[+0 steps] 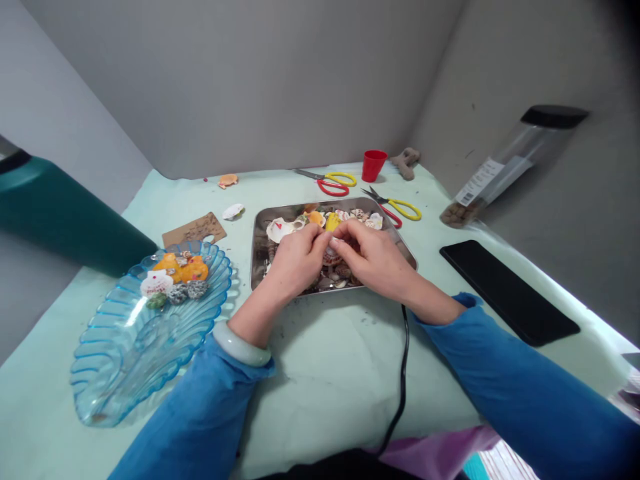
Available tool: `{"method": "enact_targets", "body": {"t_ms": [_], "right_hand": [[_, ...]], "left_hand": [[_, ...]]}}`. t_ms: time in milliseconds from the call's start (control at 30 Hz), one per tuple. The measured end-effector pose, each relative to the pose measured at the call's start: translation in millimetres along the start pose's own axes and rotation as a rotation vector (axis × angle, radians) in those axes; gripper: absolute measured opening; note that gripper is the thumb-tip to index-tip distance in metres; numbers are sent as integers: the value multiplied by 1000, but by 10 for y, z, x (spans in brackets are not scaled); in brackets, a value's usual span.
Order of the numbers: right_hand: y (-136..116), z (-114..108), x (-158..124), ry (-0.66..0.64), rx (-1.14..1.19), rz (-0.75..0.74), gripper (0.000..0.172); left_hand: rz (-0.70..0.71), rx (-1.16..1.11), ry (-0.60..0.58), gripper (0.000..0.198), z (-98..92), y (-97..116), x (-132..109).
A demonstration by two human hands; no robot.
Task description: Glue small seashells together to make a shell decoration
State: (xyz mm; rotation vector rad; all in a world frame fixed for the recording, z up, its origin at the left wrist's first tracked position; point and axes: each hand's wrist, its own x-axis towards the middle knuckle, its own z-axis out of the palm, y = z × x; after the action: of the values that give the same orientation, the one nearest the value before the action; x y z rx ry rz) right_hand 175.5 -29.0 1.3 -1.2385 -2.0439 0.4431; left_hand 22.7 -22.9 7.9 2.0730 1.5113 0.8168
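Note:
Over a metal tray (pixel 255 263) of shells, my left hand (pixel 301 257) and my right hand (pixel 374 257) meet fingertip to fingertip. Both are closed in a pinch, and a small pale thing shows between them, too hidden to name. Just beyond the fingertips is a yellow piece (pixel 333 221); whether it is touched I cannot tell. In the tray a large white shell (pixel 280 230) lies by my left hand, with an orange shell (pixel 315 217) farther back. Below the hands sits a brown ribbed shell (pixel 334 257), partly covered.
On the left, a blue clear dish (pixel 150 347) holds orange, white and grey pieces beside a teal bottle (pixel 65 207). Behind the tray are two scissors (pixel 341 180) (pixel 400 207) and a red cup (pixel 374 165). A black phone-like slab (pixel 507 290) and clear jar (pixel 500 167) stand right.

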Motion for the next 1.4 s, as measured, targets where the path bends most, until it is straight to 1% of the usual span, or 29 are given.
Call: {"method": "enact_targets", "body": {"t_ms": [500,967,1400], "right_hand": [[3,7,1,21,-1,24,17],[8,5,2,-4,-12,14,16],[5,0,3,1,-12,7,16]], "left_hand": [[-3,12,-9,28,6,-12,-9],[15,17,-8,28,0,-19,6],[10,30,-5,28,8,-17,-2]]}}
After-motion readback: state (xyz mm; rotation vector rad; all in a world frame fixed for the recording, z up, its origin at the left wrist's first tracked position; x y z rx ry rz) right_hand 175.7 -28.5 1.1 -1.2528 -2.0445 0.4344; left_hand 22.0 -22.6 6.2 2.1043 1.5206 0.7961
